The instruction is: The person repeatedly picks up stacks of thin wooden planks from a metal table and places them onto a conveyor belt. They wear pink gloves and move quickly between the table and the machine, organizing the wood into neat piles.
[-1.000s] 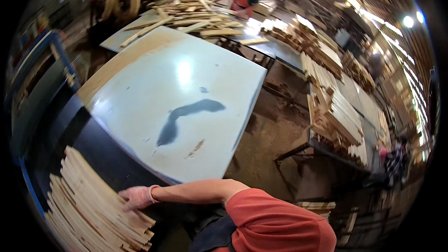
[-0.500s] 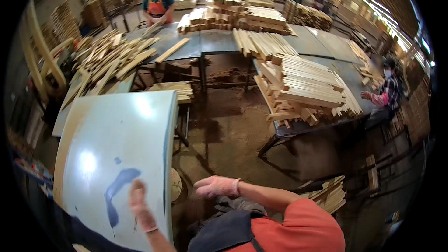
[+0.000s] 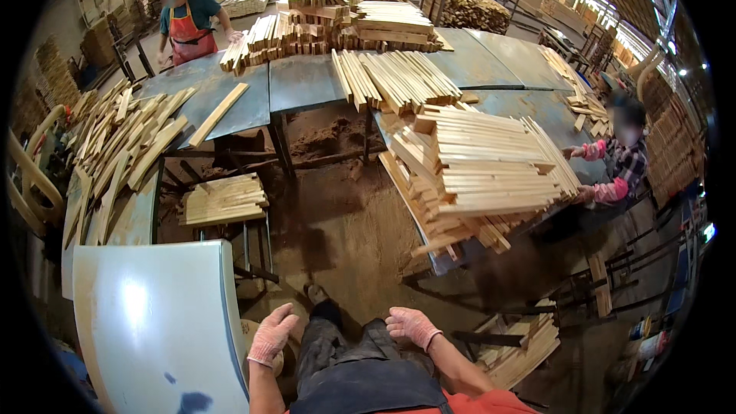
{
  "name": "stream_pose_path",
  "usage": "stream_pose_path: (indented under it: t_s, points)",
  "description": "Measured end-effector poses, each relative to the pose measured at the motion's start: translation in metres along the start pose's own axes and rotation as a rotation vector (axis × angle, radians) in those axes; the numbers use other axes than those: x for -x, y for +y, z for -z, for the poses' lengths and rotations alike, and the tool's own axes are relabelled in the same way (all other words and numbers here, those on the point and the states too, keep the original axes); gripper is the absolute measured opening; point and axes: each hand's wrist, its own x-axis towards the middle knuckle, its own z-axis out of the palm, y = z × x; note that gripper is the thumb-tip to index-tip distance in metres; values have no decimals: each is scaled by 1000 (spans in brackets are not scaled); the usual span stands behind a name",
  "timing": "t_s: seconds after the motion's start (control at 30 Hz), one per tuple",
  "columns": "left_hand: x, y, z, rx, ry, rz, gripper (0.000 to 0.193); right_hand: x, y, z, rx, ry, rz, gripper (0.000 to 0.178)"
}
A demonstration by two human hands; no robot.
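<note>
Both my hands wear pale pinkish gloves and hang over my lap. My left hand (image 3: 274, 333) is just right of the pale, glossy table (image 3: 157, 314), its fingers loosely apart and holding nothing. On the far side of my dark apron (image 3: 360, 383) from it, my right hand (image 3: 414, 326) is half curled, with nothing visible in it. A dark blue wet patch (image 3: 195, 402) marks the pale table near the lower edge. Ahead to the right, a big stack of wooden strips (image 3: 494, 161) lies on a metal table, out of reach of both hands.
Loose strips (image 3: 126, 138) pile up at the left, near a low stack (image 3: 222, 199) on a stand. More bundles (image 3: 399, 19) cover the far tables. One co-worker (image 3: 192, 27) stands far left, another (image 3: 621, 153) at the right. Sawdust lies on the floor (image 3: 337, 222).
I have turned and moved forward, so the tables look nearer. My left hand has left its place over the pale table. The right-hand co-worker now has both hands at the stack.
</note>
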Motion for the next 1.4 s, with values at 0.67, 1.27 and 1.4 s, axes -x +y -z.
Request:
stream_pose_path:
  t_s: [0.67,1.27,1.4]
  points:
    - [-403,243,89,-92,-143,-174,60,-329,-496,-271,904,232,512,99]
    - [-851,380,-2,-477,91,-49,62,-501,-833,27,107,1194,501,92]
    - [-932,399,-42,-1109,-49,-516,34,-504,-836,20,170,1270,433,79]
